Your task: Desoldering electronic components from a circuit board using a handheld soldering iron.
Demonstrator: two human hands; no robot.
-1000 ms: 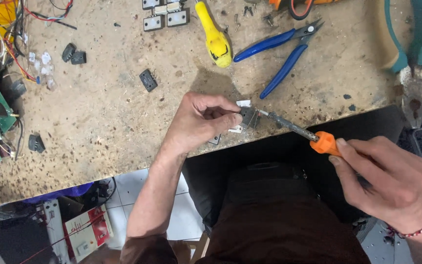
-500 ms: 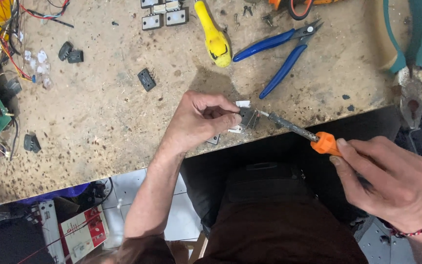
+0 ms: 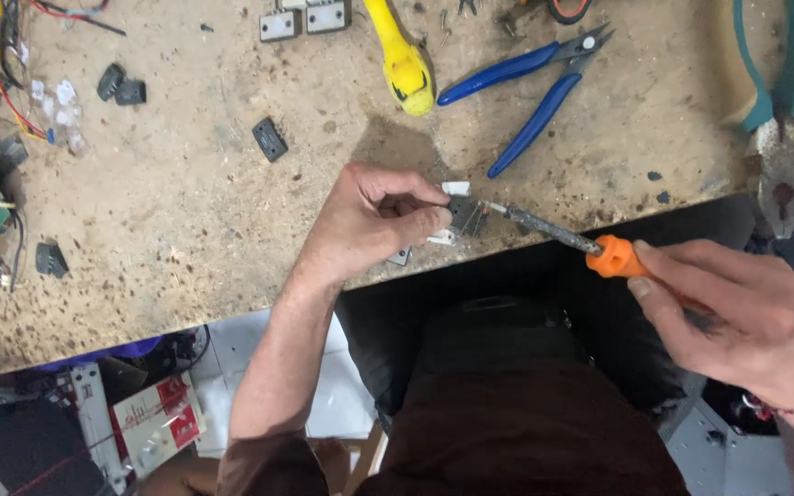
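Right at the edge of the rough, speckled workbench (image 3: 186,230), the left hand (image 3: 369,220) pinches a small dark boxy part (image 3: 464,213). Clamped in the right hand (image 3: 737,312), the orange-collared soldering iron (image 3: 562,237) slants up-left, its grimy metal tip touching that part.

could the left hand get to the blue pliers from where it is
Probably yes, but not at once. The blue pliers lie uncovered on the workbench just beyond the left hand, with bare wood between. That hand is pinching a small grey component, so it would have to let go first.
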